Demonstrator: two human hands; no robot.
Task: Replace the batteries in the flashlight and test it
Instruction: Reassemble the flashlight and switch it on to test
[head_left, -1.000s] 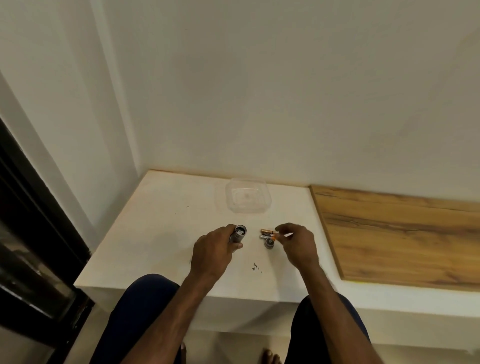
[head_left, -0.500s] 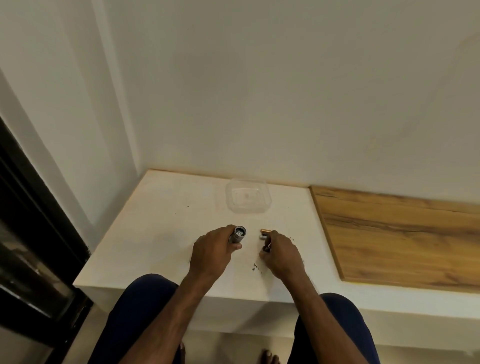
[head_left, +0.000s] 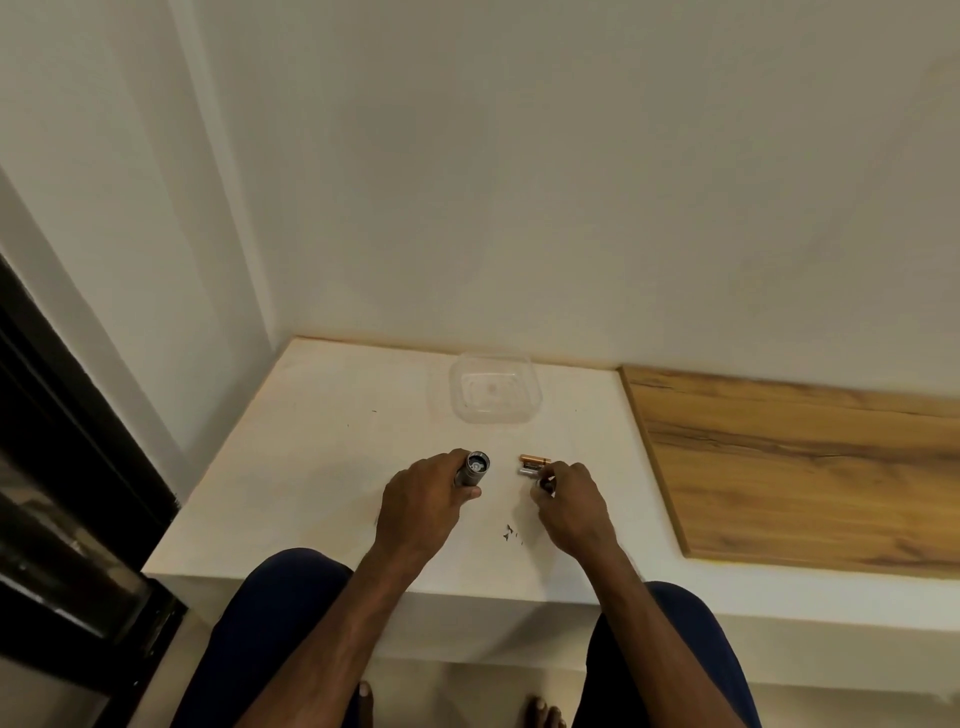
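Note:
My left hand (head_left: 423, 506) grips a grey metal flashlight body (head_left: 470, 473) upright on the white table (head_left: 332, 467), its open end facing up. Just right of it lie a copper-coloured battery (head_left: 535, 459) and a silvery battery (head_left: 527, 471), side by side. My right hand (head_left: 574, 506) rests beside them, thumb and forefinger pinched on a small dark flashlight cap (head_left: 545, 486). The hand hides most of the cap, and I cannot tell if the cap is off the table.
A clear plastic container (head_left: 493, 387) stands behind the hands near the wall. A wooden panel (head_left: 805, 467) covers the surface to the right. Small dark specks (head_left: 509, 532) lie near the front edge. A black frame (head_left: 57, 493) stands at the left. My knees are under the table's edge.
My right hand left the batteries' right end and came down over the dark cap, then shifted slightly right with its fingers on it. My left hand and the flashlight body stayed put.

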